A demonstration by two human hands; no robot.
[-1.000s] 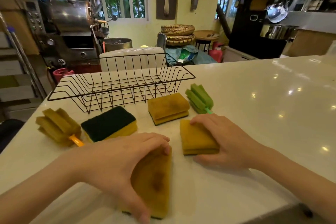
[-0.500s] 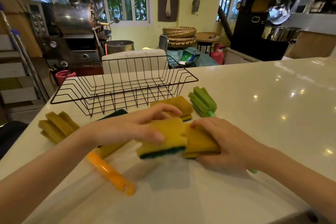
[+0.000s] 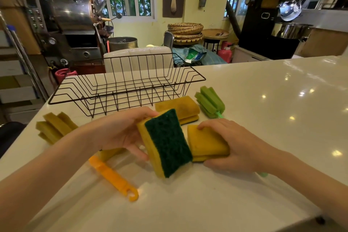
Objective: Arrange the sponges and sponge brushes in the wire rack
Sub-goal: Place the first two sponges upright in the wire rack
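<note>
No readable text anywhere. Sponges, brushes and wire rack carry no print or brand. The control panel [image 3: 34, 18] on the steel machine at back left has buttons and a small display, too blurred to read. The round gauge [image 3: 51, 41] below it shows no legible numbers. The green-and-white packet [image 3: 194, 55] behind the counter has printing, but too small and soft to make out.

white countertop [image 3: 263, 109] spreading across the near scene | metal roasting machine [image 3: 71, 17] standing far left | steel pot [image 3: 123, 43] sitting just right of it | woven baskets [image 3: 185, 33] stacking at far centre | black machine [image 3: 263, 24] standing far right | pink container [image 3: 225, 53] sitting below the baskets
</note>
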